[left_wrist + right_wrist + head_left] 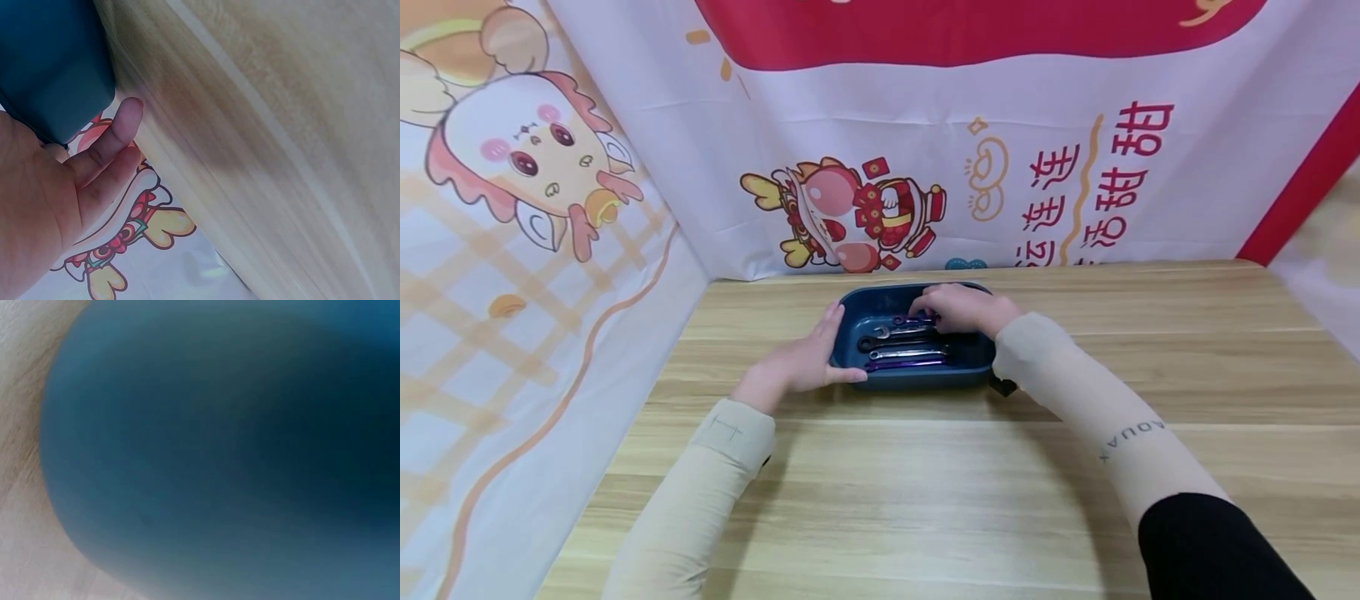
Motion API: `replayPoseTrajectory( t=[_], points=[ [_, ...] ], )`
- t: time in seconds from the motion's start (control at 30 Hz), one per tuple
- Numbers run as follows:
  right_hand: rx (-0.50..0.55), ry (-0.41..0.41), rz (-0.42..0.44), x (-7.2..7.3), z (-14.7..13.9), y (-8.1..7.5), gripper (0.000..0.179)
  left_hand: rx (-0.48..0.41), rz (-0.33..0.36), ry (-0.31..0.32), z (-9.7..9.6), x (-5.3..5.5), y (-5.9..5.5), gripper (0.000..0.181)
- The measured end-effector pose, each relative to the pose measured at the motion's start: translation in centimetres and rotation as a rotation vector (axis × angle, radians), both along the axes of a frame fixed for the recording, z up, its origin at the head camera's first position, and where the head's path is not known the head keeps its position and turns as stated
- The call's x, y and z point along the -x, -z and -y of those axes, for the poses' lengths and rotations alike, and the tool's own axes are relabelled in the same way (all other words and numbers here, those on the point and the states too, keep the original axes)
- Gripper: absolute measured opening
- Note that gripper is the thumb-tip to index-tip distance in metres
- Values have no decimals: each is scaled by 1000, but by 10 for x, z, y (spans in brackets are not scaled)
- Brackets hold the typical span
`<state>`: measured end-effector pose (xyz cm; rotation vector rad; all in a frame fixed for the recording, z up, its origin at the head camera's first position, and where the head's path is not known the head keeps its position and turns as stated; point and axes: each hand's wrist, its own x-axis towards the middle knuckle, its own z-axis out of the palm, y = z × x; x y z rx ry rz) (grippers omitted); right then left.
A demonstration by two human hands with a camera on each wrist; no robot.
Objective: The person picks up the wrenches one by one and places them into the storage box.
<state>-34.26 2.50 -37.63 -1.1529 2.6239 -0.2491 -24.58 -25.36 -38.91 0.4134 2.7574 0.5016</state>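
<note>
A dark blue plastic bin [917, 381] holds several wrenches lying side by side. My left hand [801, 357] rests against the bin's left end, thumb along the front rim and fingers extended up the side. In the left wrist view, those fingers look nearly straight beside the bin's wall [56, 69]. Inside the bin, my right hand [958, 307] reaches over the far rim side, its fingertips pinching a purple wrench [904, 320]. Nearer the front lie a silver wrench [883, 332], a black wrench [868, 342], another silver wrench [906, 354] and another purple wrench [902, 364].
The bin stands on a wood-grain table [887, 492], close to its back edge. Behind it hangs a printed cloth [700, 125] with cartoon figures, and another patterned cloth [490, 333] borders the left. The bin's blurred blue surface [187, 456] fills most of the right wrist view.
</note>
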Motion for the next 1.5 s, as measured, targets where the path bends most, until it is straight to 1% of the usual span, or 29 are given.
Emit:
replayPoseTrajectory(
  t=[0.33, 0.5, 0.67, 0.9, 1.1, 1.5],
  points=[
    [9, 13, -17, 1, 2, 7, 40, -12, 4, 5, 1, 2, 4, 121],
    [4, 4, -60, 1, 7, 12, 38, -23, 10, 0, 1, 1, 2, 121],
    [9, -5, -110, 1, 10, 13, 36, -28, 15, -3, 0, 0, 0, 121],
    [9, -1, -162, 0, 13, 14, 33, -30, 12, -1, 0, 0, 0, 120],
    [-27, -33, -208, 1, 16, 17, 31, -36, 16, -3, 0, 2, 1, 120],
    [-77, -94, -244, 2, 18, 19, 32, -42, 20, -11, 1, 2, 2, 120]
  ],
)
